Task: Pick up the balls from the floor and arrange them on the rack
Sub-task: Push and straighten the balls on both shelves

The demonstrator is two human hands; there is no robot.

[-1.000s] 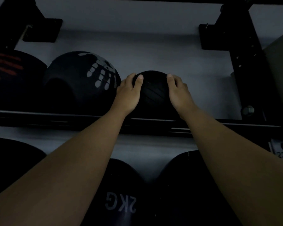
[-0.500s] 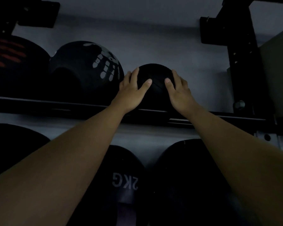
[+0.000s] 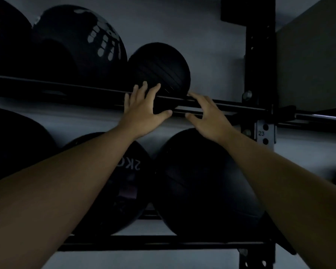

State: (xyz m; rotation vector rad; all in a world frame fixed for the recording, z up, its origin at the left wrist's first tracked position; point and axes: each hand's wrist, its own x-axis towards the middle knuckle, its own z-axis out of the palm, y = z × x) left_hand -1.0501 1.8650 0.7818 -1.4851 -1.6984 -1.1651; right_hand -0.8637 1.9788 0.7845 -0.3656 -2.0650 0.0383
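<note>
A small black ribbed ball (image 3: pixel 160 65) rests on the upper rail of the black rack (image 3: pixel 66 88), beside a bigger black ball with a white handprint (image 3: pixel 85 43). My left hand (image 3: pixel 142 111) is open just below the small ball, fingertips against its lower front. My right hand (image 3: pixel 208 115) is open with spread fingers at the rail, off the ball's lower right. Neither hand holds anything.
A black ball with red marks (image 3: pixel 0 35) sits at the upper left. The lower shelf holds a 2KG ball (image 3: pixel 128 171), a large black ball (image 3: pixel 202 181) and another at far left (image 3: pixel 12 144). A black upright post (image 3: pixel 260 65) stands right.
Both hands have let go of the small ball and drawn back and down to the rail. The ball stays on the rack. The view has tilted down, showing more of the lower shelf.
</note>
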